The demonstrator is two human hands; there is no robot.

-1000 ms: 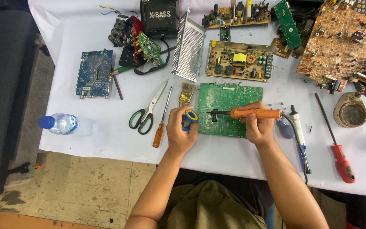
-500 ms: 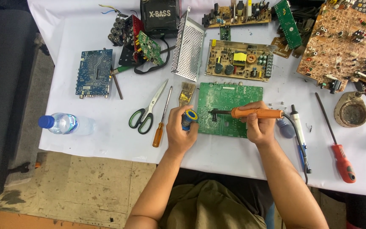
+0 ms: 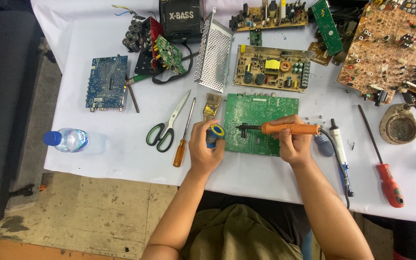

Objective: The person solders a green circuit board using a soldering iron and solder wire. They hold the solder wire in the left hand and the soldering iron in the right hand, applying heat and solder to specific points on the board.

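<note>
A green circuit board (image 3: 261, 113) lies flat on the white table in front of me. My right hand (image 3: 292, 142) grips an orange-handled soldering iron (image 3: 290, 128), held level with its dark tip over the board's left part. My left hand (image 3: 205, 149) holds a small blue and yellow spool of solder wire (image 3: 214, 132) at the board's left edge, close to the iron's tip.
Left of my hands lie green-handled scissors (image 3: 162, 130), an orange screwdriver (image 3: 181, 149), a small brush (image 3: 211, 106), a blue board (image 3: 107, 82) and a water bottle (image 3: 73, 140). A desoldering pump (image 3: 340, 149), a red screwdriver (image 3: 386, 171), an iron stand (image 3: 399, 126) and more boards sit right and behind.
</note>
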